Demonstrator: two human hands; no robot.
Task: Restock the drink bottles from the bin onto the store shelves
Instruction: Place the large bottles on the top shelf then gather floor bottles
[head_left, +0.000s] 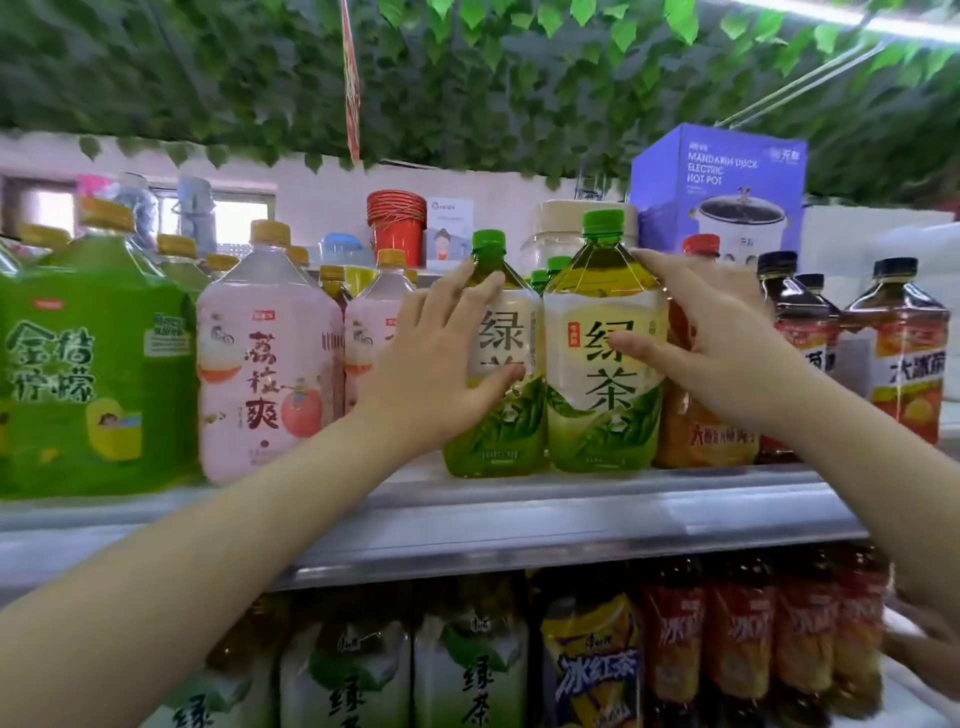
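**Holding two green tea bottles at the front of the upper shelf**

Starting at the far left of the upper shelf (519, 519), you have one large green kumquat-lemon bottle (93, 374). Next come two pink lychee bottles (265, 364) side by side at the front, with several yellow caps behind them.

After those stand two green tea bottles, upright and touching each other at the shelf's front edge: the left green tea bottle (498, 441) and the right green tea bottle (602, 405). More green caps (558, 265) show behind, between their necks.

Your left grip (436, 379) lies spread against the left green tea bottle. Its fingers are nearly straight up by the shoulder and the thumb is on the label, not closed round it. Your right grip (727, 353) clasps the right green tea bottle. The thumb lies across the label front, the forefinger is up on the shoulder, and the other fingers are round its right side.

Behind that hand is one orange-labelled bottle (701, 436) with a red cap. To its right are three dark tea bottles (904, 353) with black caps.

On the shelf below you can count three lower green tea bottles (467, 670) and one yellow iced tea bottle (592, 670). The red-labelled bottles (737, 639) beside them are too blurred to count.

Up behind stand one stack of red cups (397, 223) and one blue hot pot box (722, 176). A canopy of green leaves (467, 78) hangs overhead.
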